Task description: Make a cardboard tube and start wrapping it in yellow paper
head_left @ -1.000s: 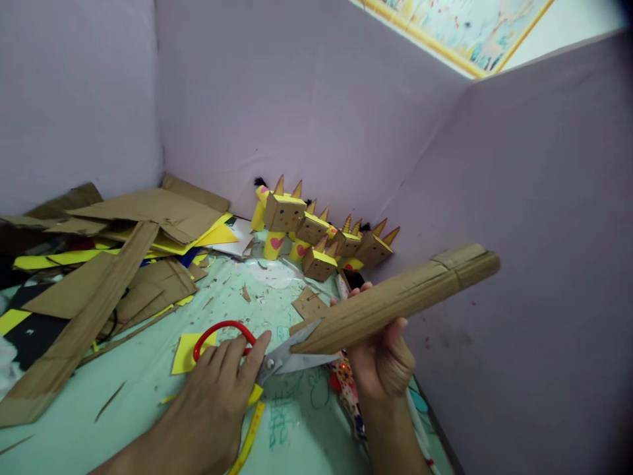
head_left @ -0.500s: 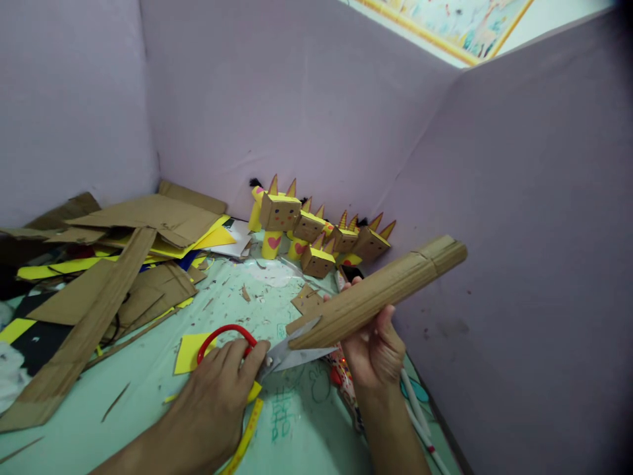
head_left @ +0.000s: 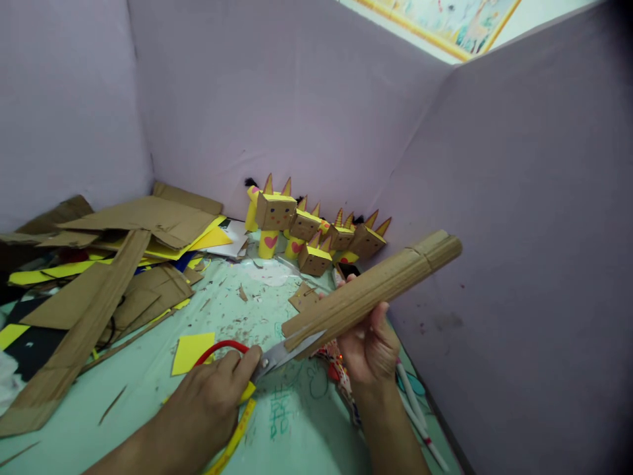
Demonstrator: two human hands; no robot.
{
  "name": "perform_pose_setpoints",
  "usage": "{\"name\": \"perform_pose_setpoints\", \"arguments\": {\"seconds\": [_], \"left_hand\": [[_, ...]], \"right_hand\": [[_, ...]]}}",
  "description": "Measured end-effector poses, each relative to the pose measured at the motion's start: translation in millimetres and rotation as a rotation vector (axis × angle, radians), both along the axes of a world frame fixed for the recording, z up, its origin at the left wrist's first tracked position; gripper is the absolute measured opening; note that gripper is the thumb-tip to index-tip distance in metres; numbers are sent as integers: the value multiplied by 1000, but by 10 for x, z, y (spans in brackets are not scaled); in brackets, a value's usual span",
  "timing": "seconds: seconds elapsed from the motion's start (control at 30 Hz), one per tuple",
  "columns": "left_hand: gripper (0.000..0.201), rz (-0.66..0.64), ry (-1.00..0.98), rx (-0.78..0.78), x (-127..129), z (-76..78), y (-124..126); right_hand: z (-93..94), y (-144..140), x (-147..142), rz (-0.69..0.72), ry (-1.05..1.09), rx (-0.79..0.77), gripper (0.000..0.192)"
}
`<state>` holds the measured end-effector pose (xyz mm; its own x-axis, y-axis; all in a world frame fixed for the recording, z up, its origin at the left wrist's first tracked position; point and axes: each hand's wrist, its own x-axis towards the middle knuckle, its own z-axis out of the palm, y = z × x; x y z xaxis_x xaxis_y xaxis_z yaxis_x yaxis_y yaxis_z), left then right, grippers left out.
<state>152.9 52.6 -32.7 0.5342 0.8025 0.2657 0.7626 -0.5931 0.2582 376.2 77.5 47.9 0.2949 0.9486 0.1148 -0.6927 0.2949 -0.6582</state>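
My left hand (head_left: 210, 402) grips red-handled scissors (head_left: 267, 359) low over the green table mat (head_left: 148, 396). The blades sit closed at the near end of a long folded cardboard strip (head_left: 370, 287). My right hand (head_left: 370, 346) holds that strip from below, its far end tilted up to the right. A yellow measuring tape (head_left: 235, 435) runs under my left hand.
Several small cardboard figures (head_left: 306, 227) with pointed ears stand in the corner against the lilac partition walls (head_left: 519, 231). A heap of cardboard and yellow sheets (head_left: 113, 257) covers the left side. A yellow square (head_left: 192, 351) and scraps lie near the scissors. Pens (head_left: 413, 402) lie at right.
The scissor blades, open around the strip's near end a second ago, have closed on it. The strip and my right hand have shifted slightly left.
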Motion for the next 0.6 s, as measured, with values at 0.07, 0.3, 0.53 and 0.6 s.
{"name": "perform_pose_setpoints", "arguments": {"seconds": [0.07,0.3,0.53,0.6], "left_hand": [[64,-25,-41,56,-37,-26,16],[62,-47,-50,232,-62,38,58],[59,38,-16,315,98,136,14],[69,53,19,274,109,163,-5]], "right_hand": [[-5,-5,1,6,12,12,44],[-8,-27,-39,-34,84,-15,47],[-70,-69,-134,121,18,3,44],[-88,-69,-145,106,23,46,42]]}}
